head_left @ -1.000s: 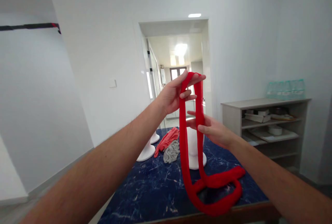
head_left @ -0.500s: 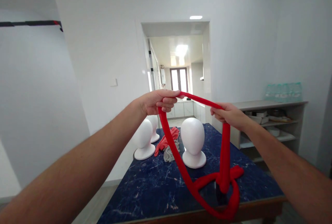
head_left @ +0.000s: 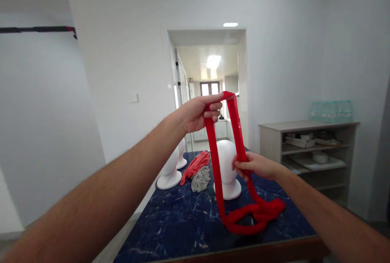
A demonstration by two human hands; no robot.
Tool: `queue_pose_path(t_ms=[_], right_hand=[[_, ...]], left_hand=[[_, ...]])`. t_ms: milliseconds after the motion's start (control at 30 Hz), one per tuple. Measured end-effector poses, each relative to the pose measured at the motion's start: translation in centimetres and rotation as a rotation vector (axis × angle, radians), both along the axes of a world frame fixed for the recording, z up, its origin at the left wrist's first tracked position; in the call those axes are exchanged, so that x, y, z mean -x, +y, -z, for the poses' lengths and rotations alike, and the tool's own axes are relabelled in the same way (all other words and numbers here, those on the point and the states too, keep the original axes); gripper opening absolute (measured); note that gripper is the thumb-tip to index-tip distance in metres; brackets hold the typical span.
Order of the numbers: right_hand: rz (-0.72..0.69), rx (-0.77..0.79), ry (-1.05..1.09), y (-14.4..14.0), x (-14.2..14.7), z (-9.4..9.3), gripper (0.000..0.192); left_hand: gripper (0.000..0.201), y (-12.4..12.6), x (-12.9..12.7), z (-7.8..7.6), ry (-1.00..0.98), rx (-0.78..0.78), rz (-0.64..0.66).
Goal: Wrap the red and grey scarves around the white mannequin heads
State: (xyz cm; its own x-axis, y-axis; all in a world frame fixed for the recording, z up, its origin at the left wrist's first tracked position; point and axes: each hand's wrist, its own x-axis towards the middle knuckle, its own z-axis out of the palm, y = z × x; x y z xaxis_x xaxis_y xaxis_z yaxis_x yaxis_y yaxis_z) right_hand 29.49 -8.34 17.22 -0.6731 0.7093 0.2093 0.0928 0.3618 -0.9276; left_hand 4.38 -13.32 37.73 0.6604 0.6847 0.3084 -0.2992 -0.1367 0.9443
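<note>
A long red cloth strip [head_left: 237, 129] hangs in a tall loop above the table. My left hand [head_left: 199, 113] pinches it at the top, between thumb and fingers, with one length falling from under the palm. Lower down, my right hand [head_left: 258, 166] is closed around the other length. The rest of the strip lies bunched on the table near its front edge, partly over a dark object I cannot make out. Behind the strip stands a white mannequin head [head_left: 226, 165], partly covered by the cloth and my right fingers.
The blue marbled table [head_left: 170, 226] carries two more white mannequin heads, the nearer one [head_left: 169, 173] partly behind my left arm. Coral cloth [head_left: 196, 163] and grey cloth [head_left: 201, 180] lie between the heads. At right stands a shelf unit [head_left: 271, 145] topped with bottles [head_left: 332, 111].
My left hand has moved up and right. My right hand has slid down and left along the strip, so the loop is narrower and more of the cloth rests on the table.
</note>
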Motion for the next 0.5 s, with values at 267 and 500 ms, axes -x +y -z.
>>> queue_pose_path(t_ms=[267,500], right_hand=[[-0.33,0.056,0.341,-3.6,6.2,-1.1,0.07],[-0.495,0.19,0.059,-3.2,4.7,-1.3,0.035]], left_hand=[[0.023,-0.5,-0.7,-1.2,-0.215,-0.057,-0.006],[0.022,-0.1,0.6,-2.9,-0.379,-0.086,-0.138]])
